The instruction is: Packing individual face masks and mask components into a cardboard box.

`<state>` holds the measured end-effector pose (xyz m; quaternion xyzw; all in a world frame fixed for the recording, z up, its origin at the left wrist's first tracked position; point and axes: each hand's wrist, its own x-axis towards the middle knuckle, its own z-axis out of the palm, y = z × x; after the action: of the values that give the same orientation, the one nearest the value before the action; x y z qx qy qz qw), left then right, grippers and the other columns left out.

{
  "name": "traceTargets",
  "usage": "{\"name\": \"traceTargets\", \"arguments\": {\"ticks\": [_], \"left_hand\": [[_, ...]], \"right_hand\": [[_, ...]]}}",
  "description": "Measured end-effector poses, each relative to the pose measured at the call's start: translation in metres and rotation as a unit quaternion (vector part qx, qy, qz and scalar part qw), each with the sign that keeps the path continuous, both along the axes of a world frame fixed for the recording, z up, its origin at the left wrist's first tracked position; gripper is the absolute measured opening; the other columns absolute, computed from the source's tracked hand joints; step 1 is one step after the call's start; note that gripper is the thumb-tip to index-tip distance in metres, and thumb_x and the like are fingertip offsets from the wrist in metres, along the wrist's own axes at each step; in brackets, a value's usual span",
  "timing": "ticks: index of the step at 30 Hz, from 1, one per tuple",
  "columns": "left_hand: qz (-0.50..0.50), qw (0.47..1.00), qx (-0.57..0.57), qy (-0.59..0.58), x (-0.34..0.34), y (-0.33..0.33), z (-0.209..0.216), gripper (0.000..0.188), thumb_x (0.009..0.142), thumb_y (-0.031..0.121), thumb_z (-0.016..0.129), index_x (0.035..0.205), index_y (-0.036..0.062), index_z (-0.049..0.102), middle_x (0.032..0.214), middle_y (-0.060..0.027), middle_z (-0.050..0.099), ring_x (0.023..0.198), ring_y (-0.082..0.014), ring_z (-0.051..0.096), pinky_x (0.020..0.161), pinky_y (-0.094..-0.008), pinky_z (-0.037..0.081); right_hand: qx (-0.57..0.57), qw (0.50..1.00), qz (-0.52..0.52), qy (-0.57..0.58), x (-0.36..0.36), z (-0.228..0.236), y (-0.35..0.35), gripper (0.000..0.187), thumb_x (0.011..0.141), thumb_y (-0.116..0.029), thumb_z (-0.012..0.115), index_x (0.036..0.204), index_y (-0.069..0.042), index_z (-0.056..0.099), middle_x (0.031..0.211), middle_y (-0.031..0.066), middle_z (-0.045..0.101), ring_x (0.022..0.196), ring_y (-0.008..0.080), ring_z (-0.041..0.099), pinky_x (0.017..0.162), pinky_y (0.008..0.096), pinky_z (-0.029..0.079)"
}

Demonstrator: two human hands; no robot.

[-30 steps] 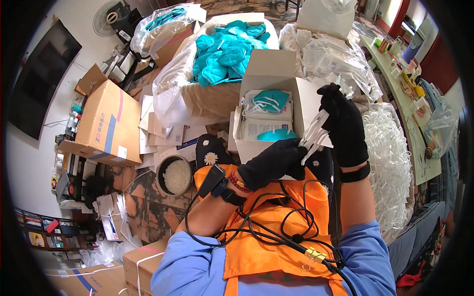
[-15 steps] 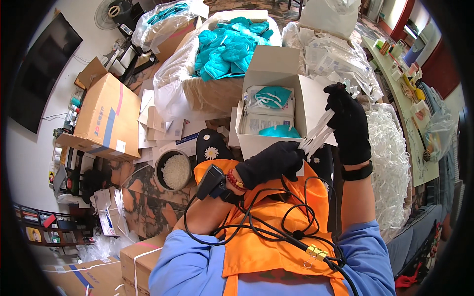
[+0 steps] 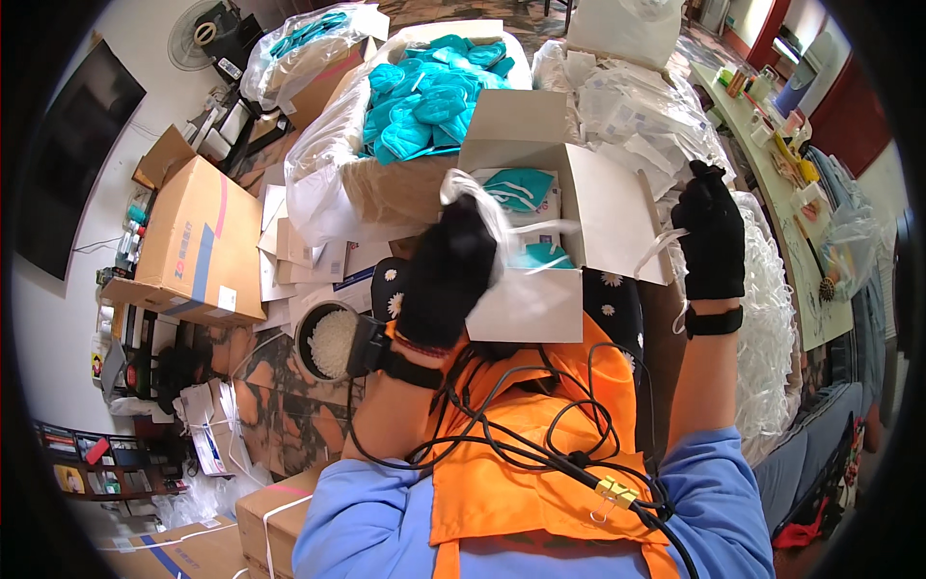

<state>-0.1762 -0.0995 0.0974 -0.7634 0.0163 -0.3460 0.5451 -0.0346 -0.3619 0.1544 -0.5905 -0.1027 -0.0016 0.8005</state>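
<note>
My left hand (image 3: 449, 275), in a black glove, is closed in front of the open white box (image 3: 526, 314). It grips a bundle of thin white straps (image 3: 497, 227), smeared by motion, with loose ends trailing over the box. Right of the box, my right hand (image 3: 712, 236), also black-gloved, is raised with closed fingers; a white strap (image 3: 659, 248) hangs from it. Inside the box lie teal face masks (image 3: 521, 188) with white straps, beside white packets partly hidden by my left hand and the blur.
Beyond the box stands a plastic-lined carton heaped with teal masks (image 3: 424, 101). Clear packets (image 3: 646, 106) are piled at far right, above a heap of white strips (image 3: 762, 318). On the left are a brown carton (image 3: 198, 241) and a pot of white pellets (image 3: 333, 343). Black cables (image 3: 521, 434) cross my orange apron.
My left hand has swung left and up, spreading the straps away from my right hand. My right hand has shifted slightly right. The view has turned a little.
</note>
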Motion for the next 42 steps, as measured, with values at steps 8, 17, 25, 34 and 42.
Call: {"name": "traceTargets", "arguments": {"ticks": [8, 17, 25, 34, 42], "left_hand": [[0.245, 0.231, 0.931, -0.137, 0.018, -0.016, -0.015, 0.015, 0.095, 0.017, 0.052, 0.102, 0.0061, 0.058, 0.091, -0.0026, 0.057, 0.084, -0.0157, 0.060, 0.077, -0.0304, 0.052], [0.299, -0.055, 0.901, -0.311, 0.020, -0.071, -0.033, 0.021, 0.097, 0.017, 0.050, 0.109, 0.0035, 0.061, 0.093, -0.0061, 0.061, 0.084, -0.0173, 0.065, 0.072, -0.0299, 0.056], [0.384, -0.360, 0.789, -0.316, 0.012, -0.064, -0.021, 0.020, 0.093, 0.014, 0.057, 0.109, 0.0012, 0.060, 0.083, -0.0057, 0.056, 0.069, -0.0169, 0.060, 0.065, -0.0293, 0.053], [0.164, -0.137, 0.862, -0.459, 0.011, -0.053, 0.001, 0.022, 0.090, 0.018, 0.063, 0.102, -0.0001, 0.061, 0.089, -0.0082, 0.058, 0.071, -0.0156, 0.061, 0.064, -0.0285, 0.052], [0.326, -0.216, 0.788, -0.475, -0.001, -0.037, 0.024, 0.027, 0.086, 0.011, 0.063, 0.110, -0.0005, 0.057, 0.089, -0.0097, 0.064, 0.083, -0.0188, 0.063, 0.069, -0.0292, 0.051]], "right_hand": [[0.114, 0.986, 0.124, 0.007, -0.024, 0.008, 0.029, 0.037, 0.096, -0.018, 0.053, 0.124, 0.004, 0.047, 0.074, -0.0049, 0.043, 0.060, 0.0047, 0.039, 0.056, 0.0209, 0.036], [0.184, 0.962, 0.197, 0.033, -0.018, -0.014, 0.047, 0.024, 0.100, -0.015, 0.045, 0.116, 0.001, 0.053, 0.072, -0.0050, 0.042, 0.058, 0.0044, 0.038, 0.052, 0.0207, 0.032], [0.180, 0.968, 0.162, 0.073, -0.013, -0.023, 0.037, 0.027, 0.101, -0.021, 0.046, 0.112, 0.001, 0.055, 0.069, -0.0065, 0.038, 0.055, 0.0030, 0.034, 0.050, 0.0203, 0.029], [-0.331, 0.912, -0.062, -0.234, -0.014, -0.014, 0.014, 0.048, 0.081, -0.014, 0.070, 0.124, -0.003, 0.054, 0.118, 0.0099, 0.059, 0.107, 0.0208, 0.056, 0.095, 0.0334, 0.044], [-0.143, 0.872, 0.466, 0.049, -0.081, 0.009, 0.058, 0.058, 0.077, -0.018, 0.079, 0.126, -0.003, 0.052, 0.111, 0.0064, 0.062, 0.103, 0.0147, 0.059, 0.089, 0.0324, 0.048]]}}
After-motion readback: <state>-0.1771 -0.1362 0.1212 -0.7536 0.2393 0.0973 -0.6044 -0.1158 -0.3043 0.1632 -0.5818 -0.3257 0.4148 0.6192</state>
